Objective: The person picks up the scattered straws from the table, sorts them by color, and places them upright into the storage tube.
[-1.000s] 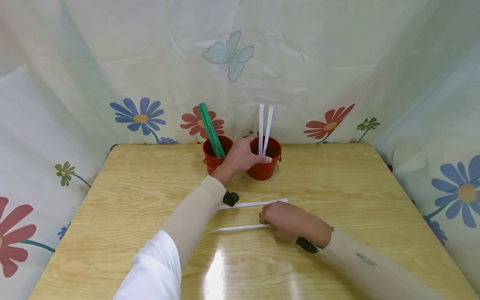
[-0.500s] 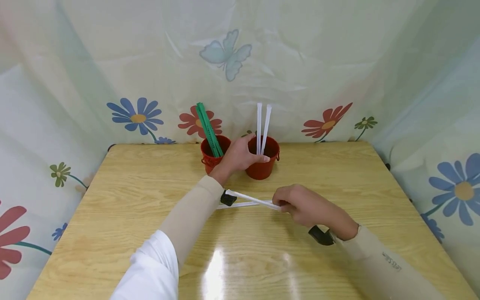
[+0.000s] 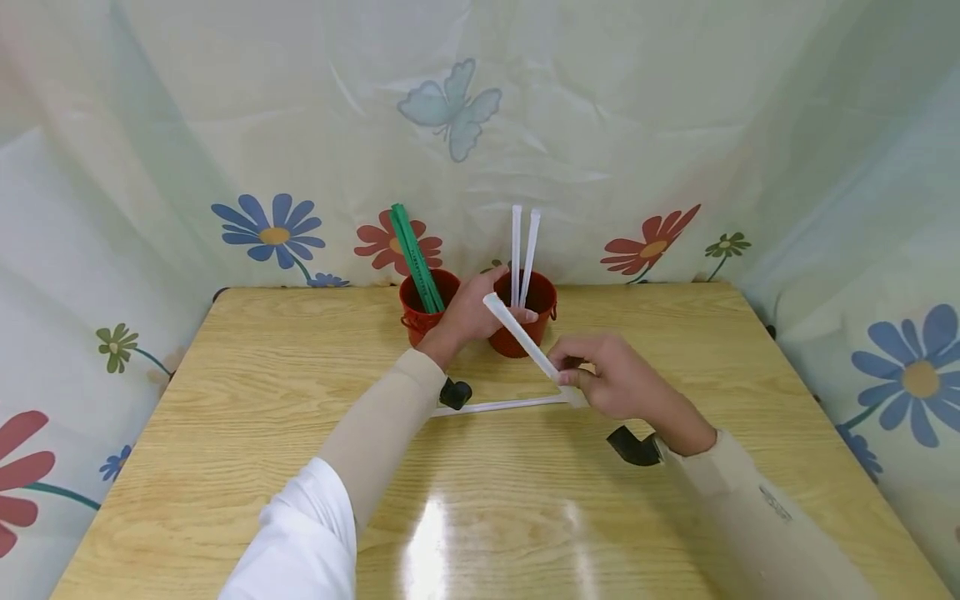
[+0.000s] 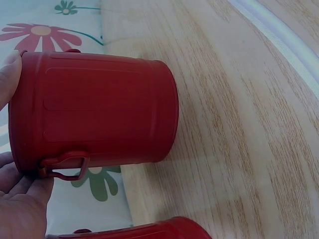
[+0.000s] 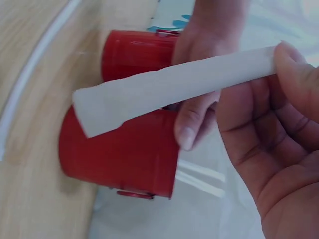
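Observation:
My left hand (image 3: 474,310) grips the right-hand small red bucket (image 4: 99,107) near its rim, thumb at the front in the head view. Two white paper-wrapped straws (image 3: 515,254) stand upright in that bucket. My right hand (image 3: 622,379) pinches a third white wrapped straw (image 3: 519,336) near its lower end between thumb and finger. This straw slants up and left, its upper end overlapping the bucket and left hand in the head view. Another white wrapped straw (image 3: 510,406) lies on the table in front of the bucket, partly hidden by the left wrist's black mount.
A second red bucket (image 3: 417,327) stands close on the left, holding green wrapped straws (image 3: 415,258) that lean left. Behind the wooden table (image 3: 300,375) hangs a flowered curtain (image 3: 570,125), which also closes in both sides.
My right hand has picked the nearer straw up off the table and raised it, tilting its free end toward the right-hand bucket. The left hand stays on the bucket.

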The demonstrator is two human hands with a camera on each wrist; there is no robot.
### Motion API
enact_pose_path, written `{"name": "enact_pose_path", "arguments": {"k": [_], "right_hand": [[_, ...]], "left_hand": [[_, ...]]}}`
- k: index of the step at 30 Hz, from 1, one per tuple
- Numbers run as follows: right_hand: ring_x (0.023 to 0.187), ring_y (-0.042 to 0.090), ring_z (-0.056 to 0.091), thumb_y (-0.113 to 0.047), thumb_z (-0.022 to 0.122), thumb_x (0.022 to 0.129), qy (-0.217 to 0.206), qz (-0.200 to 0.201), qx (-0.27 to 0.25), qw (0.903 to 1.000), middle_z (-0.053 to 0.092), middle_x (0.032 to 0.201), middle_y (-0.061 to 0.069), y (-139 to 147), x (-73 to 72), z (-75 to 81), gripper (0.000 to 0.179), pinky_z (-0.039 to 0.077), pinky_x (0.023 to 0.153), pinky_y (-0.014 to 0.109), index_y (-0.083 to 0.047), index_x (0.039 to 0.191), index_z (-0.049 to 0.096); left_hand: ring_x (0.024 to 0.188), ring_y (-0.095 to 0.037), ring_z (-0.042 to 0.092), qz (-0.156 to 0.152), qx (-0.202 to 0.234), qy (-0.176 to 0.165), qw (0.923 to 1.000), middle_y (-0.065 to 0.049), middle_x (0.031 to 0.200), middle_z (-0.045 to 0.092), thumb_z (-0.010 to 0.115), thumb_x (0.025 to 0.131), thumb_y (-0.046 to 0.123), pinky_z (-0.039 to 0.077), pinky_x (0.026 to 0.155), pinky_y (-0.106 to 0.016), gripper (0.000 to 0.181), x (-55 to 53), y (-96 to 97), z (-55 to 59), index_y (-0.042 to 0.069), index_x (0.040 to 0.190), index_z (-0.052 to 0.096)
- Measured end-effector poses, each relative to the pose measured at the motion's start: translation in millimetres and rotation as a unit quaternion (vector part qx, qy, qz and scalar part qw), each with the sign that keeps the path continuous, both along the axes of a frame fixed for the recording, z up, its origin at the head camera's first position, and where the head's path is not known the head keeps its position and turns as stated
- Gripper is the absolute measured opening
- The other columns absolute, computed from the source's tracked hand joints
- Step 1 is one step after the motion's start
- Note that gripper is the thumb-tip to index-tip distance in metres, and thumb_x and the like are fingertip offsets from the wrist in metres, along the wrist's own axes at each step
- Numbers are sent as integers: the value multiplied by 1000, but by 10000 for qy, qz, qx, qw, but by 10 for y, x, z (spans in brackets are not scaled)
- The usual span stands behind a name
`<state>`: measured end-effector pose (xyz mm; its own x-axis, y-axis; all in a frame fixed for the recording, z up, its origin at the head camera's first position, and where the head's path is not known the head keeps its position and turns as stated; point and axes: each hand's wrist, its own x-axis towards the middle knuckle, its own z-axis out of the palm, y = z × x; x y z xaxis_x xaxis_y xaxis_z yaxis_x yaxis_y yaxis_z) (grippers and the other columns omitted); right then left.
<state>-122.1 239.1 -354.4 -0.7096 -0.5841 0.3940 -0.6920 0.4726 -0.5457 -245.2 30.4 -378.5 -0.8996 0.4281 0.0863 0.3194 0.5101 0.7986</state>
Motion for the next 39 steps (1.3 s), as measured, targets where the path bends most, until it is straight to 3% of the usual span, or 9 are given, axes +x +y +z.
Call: {"name": "enact_pose_path", "arguments": {"k": [3,10,15,18,25,27,34,39], "right_hand": [[75,4,62,17,75,80,122,-138,-270,9995,68,78,-2,-20,-40,40,25,60,69,27,-7,85,69],[73,8,62,20,71,84,-71,-302,-1100,9934,67,77,5,-89,-165,195,18,57,70,20,3,87,71],[76,3,64,26,69,81,8,-289,-1751,9841,71,85,-6,-175,-306,288,18,58,73,14,10,90,71],[75,2,64,24,70,82,106,-383,-1828,9824,72,86,-7,-220,-375,332,15,57,71,13,12,90,71],[62,9,58,16,71,87,147,-856,-1888,9782,70,80,20,-292,-510,435,5,48,56,17,13,90,71],[63,9,60,16,71,87,141,-1006,-1933,9759,71,81,19,-306,-551,463,6,50,57,16,11,91,72],[64,13,62,11,71,91,-30,-1396,-2097,9677,68,78,-6,-362,-686,569,5,53,62,17,8,87,71],[68,8,66,7,70,94,-65,-1565,-2110,9649,69,79,10,-401,-793,616,4,57,71,17,9,90,71]], "left_hand": [[109,-26,64,54,-57,93,9999,-9,122,71,86,88,33,57,103,-42,63,1,2,-2,10,140,60],[127,-30,62,136,-134,-280,9994,-8,141,64,86,87,36,53,112,-44,81,0,19,16,14,155,48],[125,-34,63,45,-14,-218,9998,-10,135,66,85,88,36,55,110,-45,75,-3,6,15,11,150,52],[125,-34,63,30,1,-214,9998,-10,136,66,86,87,36,54,110,-44,76,0,2,3,11,151,51],[123,-33,64,6,-46,-207,9998,-11,135,66,84,89,34,55,110,-43,75,-8,13,-8,9,151,50],[122,-32,64,53,-75,-214,9997,-11,136,66,84,89,32,55,110,-43,74,-8,17,-8,8,151,50],[125,-32,64,-26,50,-304,9995,-8,137,66,84,89,34,54,112,-44,71,-15,11,-9,14,149,53],[123,-31,64,-61,165,-250,9995,-7,134,68,86,86,37,55,109,-45,67,-13,6,-16,19,144,57]]}}
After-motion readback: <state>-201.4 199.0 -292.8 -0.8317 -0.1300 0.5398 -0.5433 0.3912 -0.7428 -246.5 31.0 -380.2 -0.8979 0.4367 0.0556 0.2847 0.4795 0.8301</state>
